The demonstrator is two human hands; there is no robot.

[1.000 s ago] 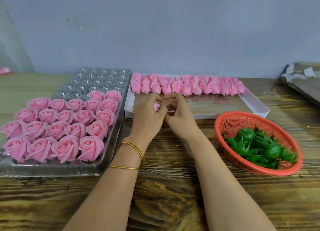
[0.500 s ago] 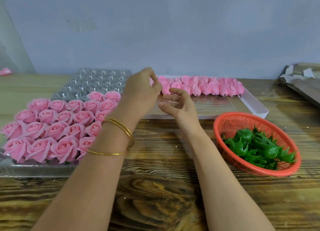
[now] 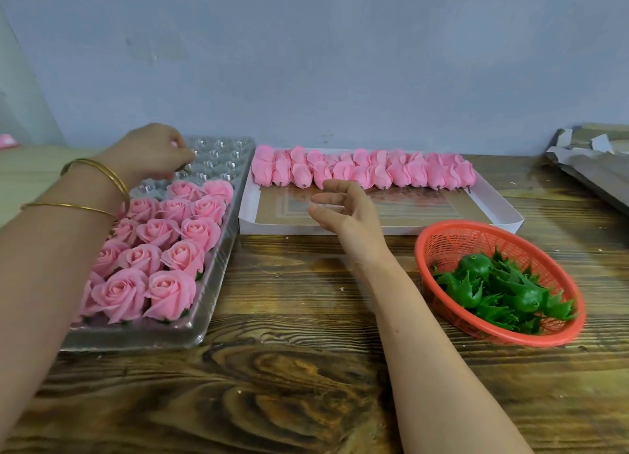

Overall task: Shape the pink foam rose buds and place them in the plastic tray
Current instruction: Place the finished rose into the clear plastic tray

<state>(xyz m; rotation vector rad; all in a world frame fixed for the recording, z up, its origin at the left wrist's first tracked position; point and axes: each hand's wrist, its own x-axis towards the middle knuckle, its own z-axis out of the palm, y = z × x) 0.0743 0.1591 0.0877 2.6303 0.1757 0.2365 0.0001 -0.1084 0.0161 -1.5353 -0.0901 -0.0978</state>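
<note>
- A person's left hand [image 3: 149,154] hovers over the far end of the clear plastic tray [image 3: 221,159], fingers curled round a pink rose bud [image 3: 174,143]. Only a sliver of the bud shows between the knuckles.
- Two thin gold bangles [image 3: 98,176] circle the left wrist.
- The right hand [image 3: 347,212] hangs loose and holds nothing, its fingers relaxed and slightly bent, above the near edge of a shallow white box [image 3: 493,213].
- Shaped pink roses [image 3: 160,232] fill the near and middle rows of the plastic tray, packed petal to petal. The far cells, below the left hand, are bare.
- A row of unshaped pink buds [image 3: 360,172] lies along the far side of the white box, stems pointing toward the person. The box sits just to the right of the tray.
- An orange mesh basket [image 3: 442,246] stands on the wooden tabletop [image 3: 289,368] to the right of the right forearm, near the white box. It holds a heap of green plastic calyxes [image 3: 503,292].
- Torn cardboard [image 3: 592,167] lies at the tabletop's far right edge, well apart from the hands.
- A plain grey-blue wall [image 3: 306,62] backs the scene.
</note>
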